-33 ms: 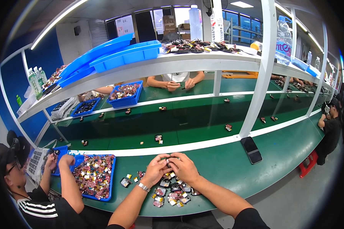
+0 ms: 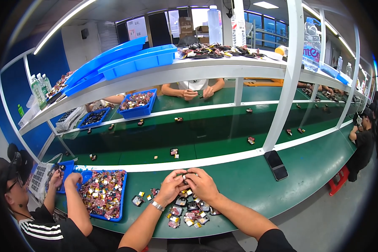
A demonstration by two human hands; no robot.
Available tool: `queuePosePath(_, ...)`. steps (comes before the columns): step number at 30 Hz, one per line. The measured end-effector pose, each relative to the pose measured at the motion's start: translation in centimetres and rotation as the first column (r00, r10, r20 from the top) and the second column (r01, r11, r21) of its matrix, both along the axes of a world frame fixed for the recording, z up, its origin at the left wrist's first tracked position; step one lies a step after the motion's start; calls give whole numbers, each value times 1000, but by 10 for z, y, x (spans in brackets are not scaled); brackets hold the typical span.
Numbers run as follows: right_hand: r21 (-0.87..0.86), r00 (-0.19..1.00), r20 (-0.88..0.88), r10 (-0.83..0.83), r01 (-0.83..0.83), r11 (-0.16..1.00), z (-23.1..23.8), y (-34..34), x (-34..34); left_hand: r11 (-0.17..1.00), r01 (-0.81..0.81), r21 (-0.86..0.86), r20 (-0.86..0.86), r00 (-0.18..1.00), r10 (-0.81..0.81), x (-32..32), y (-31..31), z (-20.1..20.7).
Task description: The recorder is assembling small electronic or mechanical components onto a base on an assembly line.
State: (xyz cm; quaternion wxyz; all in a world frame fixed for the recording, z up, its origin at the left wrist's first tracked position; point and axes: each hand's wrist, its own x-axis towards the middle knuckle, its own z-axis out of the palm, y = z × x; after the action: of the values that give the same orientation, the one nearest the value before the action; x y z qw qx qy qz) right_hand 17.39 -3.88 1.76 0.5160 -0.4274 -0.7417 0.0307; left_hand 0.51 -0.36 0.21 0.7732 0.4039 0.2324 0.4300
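My left hand and my right hand meet over the near edge of the green workbench. Their fingertips close together on a small electronic part, dark with a pale spot, mostly covered by the fingers. Beneath my wrists lies a pile of small electronic assemblies, with black casings, reddish circuit boards and yellow-and-white pieces. A loose assembly with a clear window sits left of my left wrist, which wears a metal-banded watch.
A blue tray heaped with similar parts stands to my left, beside a co-worker's arm. A black phone lies right, near a white post. Beyond a white rail, a dark green belt carries scattered parts. A loaded shelf spans above.
At the left, the co-worker's hand near the blue tray has shifted slightly. My own hands show no visible movement.
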Motion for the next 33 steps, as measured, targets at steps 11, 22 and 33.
queuePosePath(11,-77,995,-97,34,-42,996,3,-2,-2,986,-92,141,-182,976,117,4,-1,-1)
queuePosePath(22,-46,999,-26,-35,34,998,-2,0,-2,994,-58,90,-179,981,73,5,-1,1)
queuePosePath(33,7,997,-46,61,-61,998,-4,6,4,986,-89,141,-199,973,116,4,1,-3)
